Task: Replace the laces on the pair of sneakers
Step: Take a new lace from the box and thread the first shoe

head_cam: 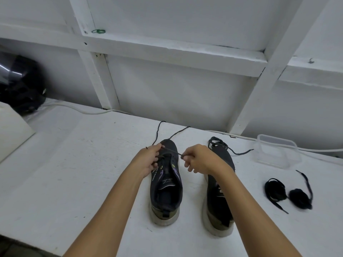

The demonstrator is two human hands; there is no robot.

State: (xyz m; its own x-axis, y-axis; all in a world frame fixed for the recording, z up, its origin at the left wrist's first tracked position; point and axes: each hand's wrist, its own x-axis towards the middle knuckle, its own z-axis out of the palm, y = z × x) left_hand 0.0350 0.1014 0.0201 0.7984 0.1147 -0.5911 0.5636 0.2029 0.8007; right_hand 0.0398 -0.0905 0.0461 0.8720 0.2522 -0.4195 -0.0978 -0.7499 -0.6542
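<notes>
1. While resting over the left sneaker [165, 184] on the white table [74, 173], left hand [148, 160] with fingers curled at the eyelets, pinching the thin lace [171, 150].
2. Right hand [200, 159]: fingertips pressed together, pinching the same lace, drawn taut between both hands.
3. Right sneaker [219, 184] just beside, partly under the right forearm.
4. Loose lace ends trailing past the toe.
5. Bundled black laces [289, 193] and clear container [278, 151] lying farther right.

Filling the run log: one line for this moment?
left hand: pinches lace | right hand: pinches lace | left sneaker: lacing
</notes>
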